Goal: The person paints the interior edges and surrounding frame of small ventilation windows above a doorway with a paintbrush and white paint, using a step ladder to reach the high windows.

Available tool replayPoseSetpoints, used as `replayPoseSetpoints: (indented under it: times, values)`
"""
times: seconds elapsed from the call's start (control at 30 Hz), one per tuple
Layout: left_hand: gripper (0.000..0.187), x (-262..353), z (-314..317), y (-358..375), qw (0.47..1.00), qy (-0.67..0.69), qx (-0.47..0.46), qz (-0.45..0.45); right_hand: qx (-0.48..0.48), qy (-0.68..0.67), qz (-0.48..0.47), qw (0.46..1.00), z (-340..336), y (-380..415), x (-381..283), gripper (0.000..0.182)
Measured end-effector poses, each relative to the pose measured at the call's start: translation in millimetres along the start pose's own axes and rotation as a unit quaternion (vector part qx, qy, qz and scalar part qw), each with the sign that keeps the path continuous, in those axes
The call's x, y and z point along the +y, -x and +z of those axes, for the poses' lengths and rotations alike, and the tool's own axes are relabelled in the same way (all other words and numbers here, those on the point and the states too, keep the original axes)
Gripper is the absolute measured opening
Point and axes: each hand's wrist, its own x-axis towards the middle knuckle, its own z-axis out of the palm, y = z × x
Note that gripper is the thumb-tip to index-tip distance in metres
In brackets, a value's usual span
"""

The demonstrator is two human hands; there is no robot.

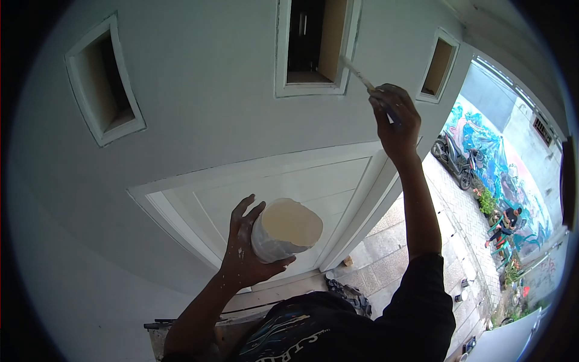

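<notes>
My left hand [241, 256] is wrapped round a white paint cup [283, 232] with a ragged rim, held in front of my chest. Pale cream paint fills much of it. Raised at the upper right, my right hand [398, 117] grips a slim paintbrush [360, 75]. Its tip meets or nearly meets the right side of the white window frame [310, 90]; exact contact is hard to tell. Specks of paint dot both hands.
Two smaller framed openings [114, 123] [439, 69] flank the middle one in the grey wall [199, 78]. Below is a white door [271, 175]. Outside at right are a motorcycle [455, 158], a seated person [508, 223] and a mural [482, 145].
</notes>
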Motion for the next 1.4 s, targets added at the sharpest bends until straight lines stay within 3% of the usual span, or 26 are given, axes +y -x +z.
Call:
replayPoseSetpoints:
  times: [0.13, 0.27, 0.43, 0.57, 0.77, 0.83, 0.97, 1.03, 1.07, 1.2, 1.3, 1.4]
  values:
    - [0.116, 1, -4, -1, 1.000, -0.026, -0.010, -0.002, -0.058, -0.032, 0.041, 0.997, 4, 14, -4, 0.019]
    - [0.116, -3, -1, -3, 1.000, -0.005, -0.004, 0.015, -0.010, -0.012, 0.003, 1.000, 2, 6, -6, 0.018]
    - [0.115, 0, -4, -3, 1.000, -0.026, -0.007, 0.010, -0.122, -0.010, 0.007, 0.992, 2, 15, -6, 0.019]
    - [0.116, -4, -3, -4, 1.000, -0.017, -0.011, 0.002, -0.066, 0.017, -0.022, 0.997, 1, 11, -14, 0.020]
    - [0.117, -2, -1, -2, 1.000, -0.008, 0.001, 0.013, -0.098, -0.042, 0.054, 0.993, 8, 18, -13, 0.014]
    - [0.116, -1, -4, -3, 0.999, -0.033, -0.007, 0.015, -0.021, -0.033, 0.048, 0.998, 7, 18, -10, 0.012]
    - [0.115, -7, 2, 0, 1.000, -0.002, 0.000, 0.001, -0.027, -0.049, 0.101, 0.993, 13, 15, -16, 0.012]
    - [0.115, -7, 3, -1, 1.000, 0.002, 0.005, 0.006, -0.039, -0.173, 0.197, 0.964, 24, 17, -17, 0.009]
    - [0.115, -7, 4, 0, 1.000, 0.003, 0.005, 0.006, 0.004, -0.273, 0.212, 0.938, 27, 15, -17, 0.009]
    - [0.114, -6, 2, -1, 1.000, -0.010, 0.005, 0.006, 0.038, -0.194, 0.197, 0.960, 17, 1, -19, 0.012]
    - [0.114, -4, 2, -1, 1.000, -0.019, -0.001, -0.002, -0.033, -0.210, 0.234, 0.949, 26, 1, -28, 0.012]
    - [0.113, -1, 2, -1, 1.000, -0.002, -0.003, -0.007, 0.008, -0.280, 0.267, 0.922, 26, -4, -26, 0.013]
